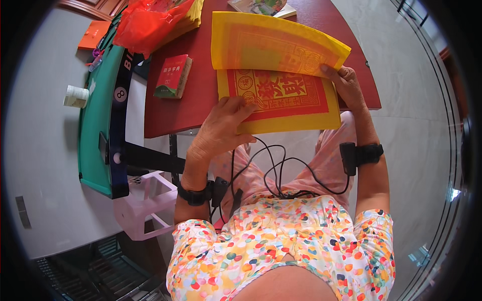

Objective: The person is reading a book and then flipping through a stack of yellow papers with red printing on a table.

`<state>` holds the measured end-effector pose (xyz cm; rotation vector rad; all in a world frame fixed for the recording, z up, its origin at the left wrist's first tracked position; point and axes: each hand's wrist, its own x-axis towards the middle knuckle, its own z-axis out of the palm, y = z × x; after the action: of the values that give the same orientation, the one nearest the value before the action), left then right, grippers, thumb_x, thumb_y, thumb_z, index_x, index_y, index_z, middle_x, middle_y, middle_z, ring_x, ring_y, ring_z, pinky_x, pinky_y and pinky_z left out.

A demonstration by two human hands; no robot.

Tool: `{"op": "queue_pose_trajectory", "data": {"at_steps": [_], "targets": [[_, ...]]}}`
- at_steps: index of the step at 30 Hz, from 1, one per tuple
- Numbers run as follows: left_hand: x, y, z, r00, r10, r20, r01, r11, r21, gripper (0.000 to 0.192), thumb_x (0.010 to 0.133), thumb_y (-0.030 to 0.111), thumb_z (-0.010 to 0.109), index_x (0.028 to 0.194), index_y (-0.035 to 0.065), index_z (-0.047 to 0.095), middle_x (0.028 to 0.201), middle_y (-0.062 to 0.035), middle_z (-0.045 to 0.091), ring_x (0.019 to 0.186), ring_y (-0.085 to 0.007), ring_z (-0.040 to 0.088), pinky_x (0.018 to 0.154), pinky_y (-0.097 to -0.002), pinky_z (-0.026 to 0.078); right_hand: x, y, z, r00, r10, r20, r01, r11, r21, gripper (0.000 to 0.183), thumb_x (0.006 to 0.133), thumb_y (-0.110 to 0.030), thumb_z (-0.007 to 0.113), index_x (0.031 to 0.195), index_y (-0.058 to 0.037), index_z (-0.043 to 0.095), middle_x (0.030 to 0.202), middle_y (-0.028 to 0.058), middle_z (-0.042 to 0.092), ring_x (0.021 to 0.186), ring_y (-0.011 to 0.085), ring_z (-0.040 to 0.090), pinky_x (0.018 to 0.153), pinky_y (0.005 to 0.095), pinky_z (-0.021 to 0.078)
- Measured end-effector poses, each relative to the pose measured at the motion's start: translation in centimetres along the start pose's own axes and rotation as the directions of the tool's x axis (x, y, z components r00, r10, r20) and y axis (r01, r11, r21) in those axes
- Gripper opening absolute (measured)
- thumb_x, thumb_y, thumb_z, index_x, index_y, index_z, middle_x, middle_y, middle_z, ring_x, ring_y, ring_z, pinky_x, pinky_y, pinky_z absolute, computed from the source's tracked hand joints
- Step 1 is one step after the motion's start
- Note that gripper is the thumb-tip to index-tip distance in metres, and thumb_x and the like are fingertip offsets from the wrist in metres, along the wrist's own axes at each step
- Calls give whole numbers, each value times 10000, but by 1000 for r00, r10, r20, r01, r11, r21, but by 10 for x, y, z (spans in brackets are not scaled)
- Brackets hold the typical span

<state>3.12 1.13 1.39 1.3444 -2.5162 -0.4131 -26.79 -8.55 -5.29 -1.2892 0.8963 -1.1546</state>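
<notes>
My left hand grips the near-left edge of a yellow joss paper sheet, fingers on top and thumb at the underside. This lower sheet carries a red printed panel with large gold characters and overhangs the near edge of the dark red table. At the right, my right hand pinches the near-right corner of an upper yellow sheet. That sheet is raised and curved above the lower one, its print showing through faintly. How many sheets lie beneath cannot be told.
On the tabletop are a small red dictionary, a red plastic bag against stacked yellow paper, and a book. A toy billiard table and pink plastic stool stand left. Black cables run between my forearm straps.
</notes>
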Motion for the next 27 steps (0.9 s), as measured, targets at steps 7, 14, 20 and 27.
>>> {"op": "queue_pose_trajectory", "data": {"at_steps": [7, 14, 20, 27], "targets": [[3, -12, 0, 999, 44, 7, -44, 998, -48, 619, 539, 191, 786, 1112, 88, 573, 1070, -127, 513, 1003, -340, 473, 879, -412, 423, 0, 0, 1, 1000, -13, -10, 14, 1000, 17, 339, 867, -318, 613, 980, 2, 620, 834, 101, 666, 721, 146, 663, 627, 280, 563], [3, -15, 0, 998, 57, -26, -59, 997, -57, 563, 566, 153, 751, 1099, 74, 586, 1076, -131, 513, 993, -338, 485, 885, -407, 428, 0, 0, 0, 1000, -1, -13, 2, 1000, 29, 320, 866, -302, 618, 955, 5, 632, 824, 99, 666, 715, 140, 659, 628, 285, 564], [1, -6, 3, 998, 53, -35, -52, 998, 27, 562, 589, 140, 740, 1120, 91, 566, 1086, -137, 501, 1004, -349, 484, 875, -403, 432, 0, -3, 2, 1000, 11, -19, -10, 1000, 27, 319, 868, -295, 616, 963, 9, 627, 821, 99, 665, 711, 138, 656, 625, 285, 563], [0, -15, 4, 997, 51, -51, -55, 996, -69, 531, 587, 133, 733, 1095, 87, 586, 1085, -129, 513, 1001, -334, 484, 888, -404, 431, -1, -3, 1, 1000, -17, -10, 17, 1000, -23, 334, 866, -311, 613, 971, 7, 623, 833, 105, 663, 724, 152, 662, 634, 294, 566]]}}
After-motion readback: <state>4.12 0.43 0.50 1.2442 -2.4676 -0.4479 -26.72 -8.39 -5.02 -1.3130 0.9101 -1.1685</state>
